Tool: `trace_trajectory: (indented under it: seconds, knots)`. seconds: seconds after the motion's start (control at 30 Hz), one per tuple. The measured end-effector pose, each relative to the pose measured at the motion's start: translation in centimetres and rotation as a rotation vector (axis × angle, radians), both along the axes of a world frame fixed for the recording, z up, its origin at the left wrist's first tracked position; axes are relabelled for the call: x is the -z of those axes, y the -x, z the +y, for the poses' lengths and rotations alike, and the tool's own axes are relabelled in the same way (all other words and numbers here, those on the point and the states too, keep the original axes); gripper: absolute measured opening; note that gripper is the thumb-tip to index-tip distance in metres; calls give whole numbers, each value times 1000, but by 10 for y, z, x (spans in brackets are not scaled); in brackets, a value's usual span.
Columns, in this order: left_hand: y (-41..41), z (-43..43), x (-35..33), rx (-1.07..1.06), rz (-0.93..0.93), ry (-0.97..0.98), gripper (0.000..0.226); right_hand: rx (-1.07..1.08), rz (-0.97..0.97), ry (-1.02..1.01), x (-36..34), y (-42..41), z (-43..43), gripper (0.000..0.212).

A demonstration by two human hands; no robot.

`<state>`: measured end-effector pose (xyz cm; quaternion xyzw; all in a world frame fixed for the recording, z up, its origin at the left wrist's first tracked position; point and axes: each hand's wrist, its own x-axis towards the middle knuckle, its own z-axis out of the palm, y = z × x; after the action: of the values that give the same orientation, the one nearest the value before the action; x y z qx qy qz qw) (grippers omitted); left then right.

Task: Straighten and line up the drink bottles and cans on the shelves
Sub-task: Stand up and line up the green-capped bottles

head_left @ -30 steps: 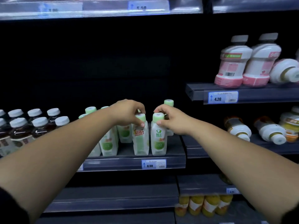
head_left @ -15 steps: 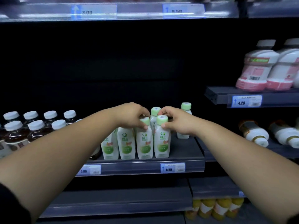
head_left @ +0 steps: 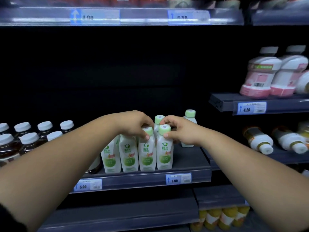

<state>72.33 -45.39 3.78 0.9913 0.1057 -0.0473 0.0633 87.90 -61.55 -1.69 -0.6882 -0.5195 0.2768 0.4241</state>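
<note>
At the front lip of the middle shelf (head_left: 133,180) — two green-capped bottles held by the caps; tip-over hazard.
Your left hand (head_left: 135,124) curls its fingers over the cap of the third bottle (head_left: 147,156) in the front row. Your right hand (head_left: 180,131) pinches the cap of the fourth bottle (head_left: 164,156), which stands touching the third on its 3 o'clock side. Both are upright, labels forward, close to the lip. You grip high, so a sideways pull will probably rock the base — a bottle could topple toward 6 o'clock off the shelf, or knock the neighbour bottles (head_left: 128,156) at 9 o'clock. A push toward 12 o'clock could strike the second-row bottle (head_left: 158,120) directly behind. The lone bottle (head_left: 189,118), at 1 o'clock from your right hand, stands apart. Reaching for it across the row risks catching caps with your wrist.
</note>
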Motion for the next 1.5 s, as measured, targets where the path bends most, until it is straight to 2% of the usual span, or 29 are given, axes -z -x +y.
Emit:
trace_trajectory:
  seconds: [0.2, 0.3, 0.4, 0.53, 0.6, 0.67, 0.83, 1.0, 1.1, 1.23, 1.4, 1.5]
  knots:
    - [-4, -1, -4, 16, 9, -34, 38, 3, 3, -16, -9, -11, -5, 32]
    - [-8, -2, -3, 15, -111, 40, 48, 154, -50, -153, -8, -30, -8, 33]
    - [-17, -5, 0, 27, -258, 82, 55, 403, -232, -214, 3, -59, -11, 32]
    - [-34, -6, 9, 43, -246, 108, 66, 553, -329, -166, 9, -90, -9, 52]
    - [-40, -8, 10, 29, -226, 166, 67, 532, -298, -106, 9, -99, -4, 54]
    - [-44, -12, 12, 14, -204, 248, 63, 477, -200, -78, 9, -101, -1, 44]
    - [-48, -18, 17, 31, -134, 279, 28, 381, -130, -81, 11, -98, -4, 26]
    - [-46, -17, 11, 33, -61, 198, 44, 242, -86, -61, 7, -77, -2, 27]
    - [-45, -16, 13, 38, -72, 217, 41, 180, -55, -63, 9, -66, 2, 29]
    - [-42, -16, 18, 46, -114, 245, 35, 173, -112, -61, 13, -57, 4, 29]
    - [-41, -17, 19, 57, -116, 231, 37, 189, -179, -68, 11, -50, 1, 26]
    - [-37, -14, 18, 73, -91, 194, 56, 206, -169, -58, 10, -46, 1, 28]
